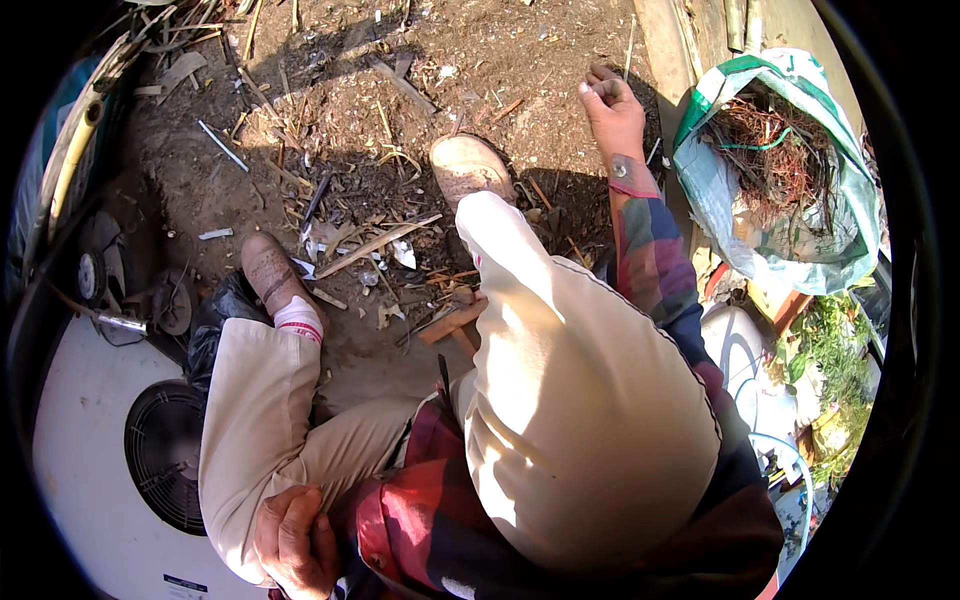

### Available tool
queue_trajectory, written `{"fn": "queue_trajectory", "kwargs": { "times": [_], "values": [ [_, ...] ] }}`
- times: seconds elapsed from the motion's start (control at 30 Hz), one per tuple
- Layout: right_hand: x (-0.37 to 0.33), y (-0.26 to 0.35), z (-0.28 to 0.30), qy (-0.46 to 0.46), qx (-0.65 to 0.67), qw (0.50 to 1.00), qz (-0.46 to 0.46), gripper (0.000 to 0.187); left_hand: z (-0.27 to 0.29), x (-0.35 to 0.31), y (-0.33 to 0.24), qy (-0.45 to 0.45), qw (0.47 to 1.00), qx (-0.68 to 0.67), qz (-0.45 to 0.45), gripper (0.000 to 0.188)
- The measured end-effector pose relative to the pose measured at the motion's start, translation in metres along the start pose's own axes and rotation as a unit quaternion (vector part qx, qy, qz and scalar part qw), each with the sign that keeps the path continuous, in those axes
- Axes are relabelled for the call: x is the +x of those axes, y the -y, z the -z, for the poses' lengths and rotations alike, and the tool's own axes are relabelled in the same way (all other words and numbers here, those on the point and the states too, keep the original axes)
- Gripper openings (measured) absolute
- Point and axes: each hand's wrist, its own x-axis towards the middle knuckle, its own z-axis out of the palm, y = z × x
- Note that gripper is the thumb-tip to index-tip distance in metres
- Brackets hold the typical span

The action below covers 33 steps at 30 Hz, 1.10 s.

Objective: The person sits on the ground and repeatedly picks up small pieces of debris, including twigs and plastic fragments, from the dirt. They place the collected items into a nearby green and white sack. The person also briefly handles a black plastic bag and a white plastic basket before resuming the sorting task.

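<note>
My right hand [612, 112] reaches out over the littered soil at the upper right, its fingers curled and the thumb drawn in toward them. A thin pale stalk [630, 45] meets the fingers in the picture; whether they grip it I cannot tell. Close to my lap, my left hand [293, 540] rests by the trouser leg with its fingers loosely closed, and nothing shows in them. Right of my right forearm stands an open green and white woven sack [690, 160] holding tangled reddish-brown wires or fibres [765, 150].
My brown shoes [470, 168] stand on ground strewn with sticks, leaves and scraps. At the left are a white metal unit with a round fan grille [165, 455], a black plastic bag [225, 325] and bamboo poles [75, 165]. Green plants [835, 350] and a pale blue hose [800, 460] lie right.
</note>
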Motion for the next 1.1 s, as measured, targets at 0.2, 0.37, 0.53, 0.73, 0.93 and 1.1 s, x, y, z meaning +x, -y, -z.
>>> {"fn": "queue_trajectory", "kwargs": {
  "times": [0.2,0.37,0.53,0.73,0.93,1.1],
  "values": [
    [0.026,0.001,0.007,-0.07,-0.085,0.992,0.055,0.023,0.003,0.002,-0.004,0.001,1.0,0.01,0.004,0.018],
    [0.03,0.01,-0.026,-0.037,-0.099,0.993,0.06,0.024,0.003,0.002,-0.001,0.008,1.0,0.012,-0.001,0.017],
    [-0.016,0.05,-0.098,0.138,-0.221,0.946,0.191,0.018,0.002,0.005,-0.004,0.006,1.0,0.014,-0.006,0.019],
    [-0.081,0.102,-0.136,0.443,-0.153,0.846,0.256,0.023,0.002,0.004,0.0,0.015,1.0,0.014,0.002,0.02],
    [-0.058,0.067,-0.136,0.374,-0.047,0.926,0.002,0.019,0.004,0.002,-0.003,0.0,0.999,0.031,-0.013,0.021],
    [-0.038,0.044,-0.081,0.26,-0.003,0.957,-0.132,0.017,0.005,-0.006,-0.001,-0.019,0.999,0.033,-0.029,0.024]
  ]
}}
